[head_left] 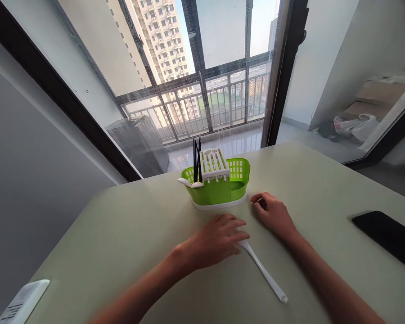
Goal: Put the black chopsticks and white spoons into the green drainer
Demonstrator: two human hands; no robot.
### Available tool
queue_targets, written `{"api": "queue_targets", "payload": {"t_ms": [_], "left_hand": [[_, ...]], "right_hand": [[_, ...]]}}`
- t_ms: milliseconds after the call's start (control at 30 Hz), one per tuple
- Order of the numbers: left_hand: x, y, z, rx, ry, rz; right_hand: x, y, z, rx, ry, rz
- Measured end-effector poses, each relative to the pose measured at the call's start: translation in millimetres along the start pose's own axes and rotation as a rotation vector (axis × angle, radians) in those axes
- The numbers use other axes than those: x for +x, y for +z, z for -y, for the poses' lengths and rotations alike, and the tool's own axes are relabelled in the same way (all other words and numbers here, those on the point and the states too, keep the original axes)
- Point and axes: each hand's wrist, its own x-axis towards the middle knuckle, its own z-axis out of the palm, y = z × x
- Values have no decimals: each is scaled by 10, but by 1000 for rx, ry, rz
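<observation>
My left hand (222, 240) is over the near end of a white long-handled spoon (265, 272), its fingers stretched out and slightly apart. The spoon's head is hidden under the fingers, while its handle lies on the table toward the lower right. My right hand (272, 211) rests on the table, loosely curled, a gap between thumb and forefinger and nothing visible in it. Just beyond both hands stands a green utensil holder (212, 195) with a white base and white slotted top (215, 164). Black chopsticks (196, 162) and two white spoons (197, 185) are at its left side.
A black phone-like slab (388, 236) lies on the pale green table (138, 234) at the right. A white object with dark slots (23, 301) sits at the lower left edge. Beyond the table's far edge are glass doors (276, 81) and a balcony.
</observation>
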Motion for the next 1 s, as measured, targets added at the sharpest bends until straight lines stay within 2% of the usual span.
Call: {"api": "queue_targets", "payload": {"t_ms": [100,233,333,500,633,833,900,1000], "left_hand": [[5,113,14,15,42,-37],[-17,157,19,19,109,-58],[-89,124,52,-13,121,-58],[-269,-62,137,-95,12,-124],[-405,-287,136,-120,-35,-272],[-555,-568,83,-153,-146,-643],[-579,-681,124,-124,-233,-745],[-579,-911,243,-76,-494,-883]], "right_hand": [[2,1,-1,1,4,-2],[3,-2,-1,0,2,-1],[1,-4,0,-7,4,2],[-1,-5,4,-24,9,1],[-2,-2,9,-25,18,-1],[-10,-3,9,-27,20,2],[-11,-5,7,-24,18,4],[-10,-4,5,-25,16,5]]}}
